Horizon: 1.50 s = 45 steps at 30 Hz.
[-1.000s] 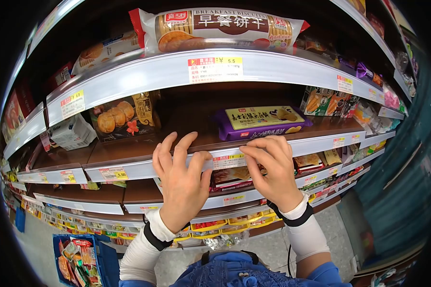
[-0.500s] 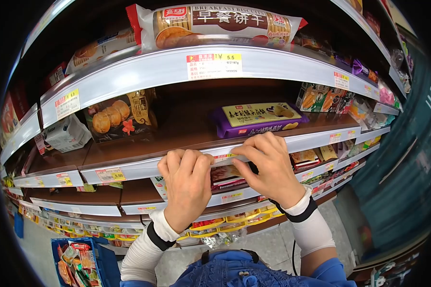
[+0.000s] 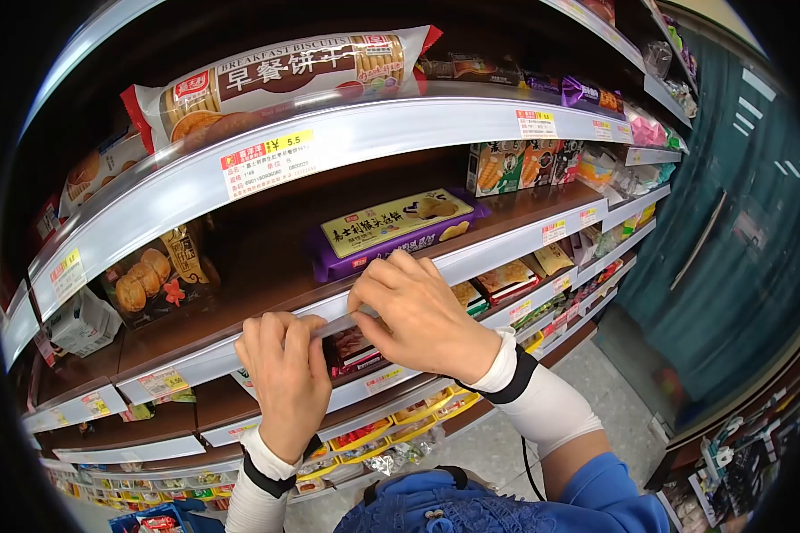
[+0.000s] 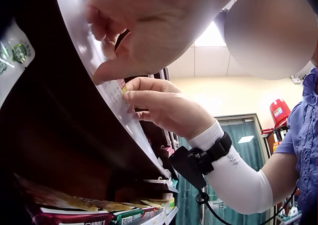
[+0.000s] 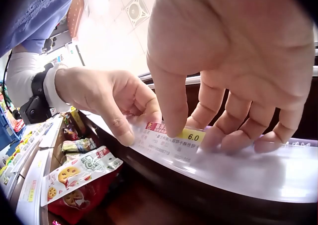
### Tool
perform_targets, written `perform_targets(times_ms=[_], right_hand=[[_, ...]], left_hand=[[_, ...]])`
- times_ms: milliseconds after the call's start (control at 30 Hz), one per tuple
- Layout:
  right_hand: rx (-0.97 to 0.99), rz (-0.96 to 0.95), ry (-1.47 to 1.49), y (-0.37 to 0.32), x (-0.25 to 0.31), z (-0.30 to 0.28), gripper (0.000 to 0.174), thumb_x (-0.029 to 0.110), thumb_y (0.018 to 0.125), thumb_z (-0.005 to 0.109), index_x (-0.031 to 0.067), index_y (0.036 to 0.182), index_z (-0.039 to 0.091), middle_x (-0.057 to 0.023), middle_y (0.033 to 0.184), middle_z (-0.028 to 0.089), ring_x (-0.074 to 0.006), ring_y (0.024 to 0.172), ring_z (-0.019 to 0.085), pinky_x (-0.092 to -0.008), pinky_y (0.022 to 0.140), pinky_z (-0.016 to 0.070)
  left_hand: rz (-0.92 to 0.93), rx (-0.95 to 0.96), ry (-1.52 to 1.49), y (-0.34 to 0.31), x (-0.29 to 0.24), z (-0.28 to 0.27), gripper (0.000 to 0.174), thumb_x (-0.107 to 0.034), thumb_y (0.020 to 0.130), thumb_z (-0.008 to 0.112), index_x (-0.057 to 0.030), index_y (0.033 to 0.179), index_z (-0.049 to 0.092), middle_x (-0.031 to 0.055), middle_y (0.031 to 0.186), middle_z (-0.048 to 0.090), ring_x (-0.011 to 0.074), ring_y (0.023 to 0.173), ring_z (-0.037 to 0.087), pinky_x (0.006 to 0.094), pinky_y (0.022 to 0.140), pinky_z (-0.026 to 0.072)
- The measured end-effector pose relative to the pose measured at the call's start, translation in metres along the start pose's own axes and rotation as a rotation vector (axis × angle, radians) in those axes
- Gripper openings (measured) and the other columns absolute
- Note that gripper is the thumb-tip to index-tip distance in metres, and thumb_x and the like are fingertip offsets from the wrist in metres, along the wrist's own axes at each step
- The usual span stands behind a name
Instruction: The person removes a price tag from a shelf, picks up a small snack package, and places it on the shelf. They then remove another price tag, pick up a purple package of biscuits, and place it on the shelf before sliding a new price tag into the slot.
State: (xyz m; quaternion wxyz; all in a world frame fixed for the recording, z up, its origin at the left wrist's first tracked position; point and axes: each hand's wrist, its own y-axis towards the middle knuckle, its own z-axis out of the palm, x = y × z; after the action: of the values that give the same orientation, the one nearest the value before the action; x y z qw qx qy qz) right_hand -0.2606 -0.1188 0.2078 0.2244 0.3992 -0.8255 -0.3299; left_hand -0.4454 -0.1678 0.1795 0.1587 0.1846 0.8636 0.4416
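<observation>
Both hands are at the front edge of a brown shelf. My left hand [image 3: 284, 382] curls its fingers over the clear shelf-edge label strip [image 5: 258, 178], its thumb on the front face. Beside it, my right hand [image 3: 427, 320] grips the same strip, fingertips along the top edge and thumb pressed on the front. Between the two thumbs, a price label [image 5: 166, 146] marked 6.0 shows in the strip; in the head view the hands hide it. Just behind the right hand lies a purple biscuit pack [image 3: 391, 233] on the shelf.
Above, a long breakfast biscuit pack [image 3: 276, 80] lies behind another label strip [image 3: 400, 124]. A dark biscuit box [image 3: 156, 280] stands left on the same shelf, snack boxes [image 3: 524, 166] to the right. Lower shelves hold more packets. A teal curtain [image 3: 711, 249] hangs at right.
The head view has turned right, so the shelves shift left. The left hand's raised, spread fingers have curled down over the strip. The right hand stays at the strip, its fingers now over the edge.
</observation>
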Motion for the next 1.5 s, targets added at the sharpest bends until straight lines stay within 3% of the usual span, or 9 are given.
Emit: perform_targets(times_ms=[167,267,467,600,800,900,1000,1233,1500], right_hand=[[0.024,0.011,0.093,0.003,-0.006,-0.002,0.006,0.012,0.083,0.066,0.0096,0.087,0.062,-0.0053,0.086,0.061,-0.0249,0.085,0.055,-0.0369,0.075,0.0407],[-0.158,0.016,0.196,0.007,-0.011,-0.007,0.007,0.009,0.086,0.065,0.0064,0.093,0.066,-0.009,0.089,0.066,-0.0289,0.082,0.061,-0.0377,0.075,0.0456],[-0.307,0.193,0.332,0.018,-0.037,-0.033,0.018,0.002,0.091,0.06,0.0,0.107,0.068,-0.0083,0.093,0.067,-0.0121,0.082,0.061,-0.0257,0.072,0.0481],[-0.299,0.298,0.343,0.024,-0.06,-0.033,0.019,0.006,0.093,0.058,-0.0002,0.108,0.068,-0.0066,0.09,0.068,-0.0104,0.078,0.06,-0.0246,0.071,0.048],[-0.248,0.341,0.252,0.028,-0.076,-0.027,0.02,0.01,0.09,0.06,0.0008,0.104,0.071,-0.0139,0.095,0.072,-0.0184,0.078,0.066,-0.0289,0.071,0.0507],[-0.242,0.325,0.169,0.03,-0.08,-0.023,0.021,0.013,0.087,0.061,0.0041,0.102,0.072,-0.0124,0.09,0.071,-0.0271,0.088,0.064,-0.0349,0.079,0.0501],[-0.184,0.367,-0.041,0.03,-0.08,-0.022,0.018,0.015,0.085,0.063,0.0077,0.098,0.074,-0.0097,0.092,0.069,-0.0295,0.096,0.06,-0.0377,0.085,0.0473],[-0.492,0.237,-0.097,0.011,-0.093,-0.02,0.016,0.016,0.083,0.067,0.0102,0.096,0.074,-0.0089,0.104,0.067,-0.0298,0.1,0.058,-0.0392,0.087,0.0455],[-0.375,0.363,-0.129,-0.018,-0.107,-0.032,0.022,0.024,0.088,0.062,0.0135,0.106,0.07,-0.0056,0.105,0.065,-0.027,0.102,0.055,-0.0415,0.092,0.0368]], left_hand=[[-0.025,0.001,-0.014,0.001,0.0,-0.001,0.039,0.004,0.071,0.067,-0.0081,0.107,0.061,0.0081,0.095,0.051,0.0286,0.094,0.048,0.0403,0.08,0.0345],[-0.063,-0.031,-0.038,0.001,-0.001,-0.003,0.051,0.005,0.069,0.069,-0.0082,0.117,0.058,0.0099,0.1,0.053,0.0301,0.095,0.048,0.0392,0.085,0.0355],[-0.017,-0.011,0.086,-0.001,-0.005,-0.01,0.048,-0.001,0.072,0.07,-0.0098,0.118,0.061,0.0102,0.11,0.054,0.0298,0.104,0.048,0.044,0.092,0.0327],[0.029,-0.122,0.059,0.006,-0.011,-0.012,0.039,-0.004,0.073,0.072,-0.0102,0.111,0.064,0.0085,0.113,0.056,0.0296,0.111,0.048,0.0443,0.097,0.0301],[0.022,-0.075,0.052,0.029,-0.014,-0.005,0.039,-0.01,0.076,0.072,-0.0093,0.114,0.062,0.0075,0.113,0.057,0.0293,0.112,0.048,0.044,0.098,0.0297],[0.016,-0.066,0.075,0.035,-0.012,0.003,0.043,-0.016,0.079,0.072,-0.0083,0.119,0.06,0.0083,0.114,0.057,0.0299,0.112,0.047,0.0451,0.099,0.0285],[-0.007,-0.04,0.112,0.039,-0.013,0.007,0.045,-0.019,0.081,0.072,-0.0089,0.123,0.059,0.0093,0.113,0.058,0.0301,0.111,0.048,0.0448,0.098,0.0285],[-0.031,-0.013,0.142,0.045,-0.014,0.015,0.042,-0.02,0.084,0.07,-0.0096,0.124,0.06,0.0103,0.101,0.063,0.0298,0.104,0.051,0.0424,0.099,0.0301],[-0.072,0.039,0.114,0.052,-0.016,0.019,0.034,-0.02,0.09,0.063,-0.01,0.122,0.061,0.0119,0.097,0.064,0.0285,0.1,0.054,0.0417,0.099,0.0308]])
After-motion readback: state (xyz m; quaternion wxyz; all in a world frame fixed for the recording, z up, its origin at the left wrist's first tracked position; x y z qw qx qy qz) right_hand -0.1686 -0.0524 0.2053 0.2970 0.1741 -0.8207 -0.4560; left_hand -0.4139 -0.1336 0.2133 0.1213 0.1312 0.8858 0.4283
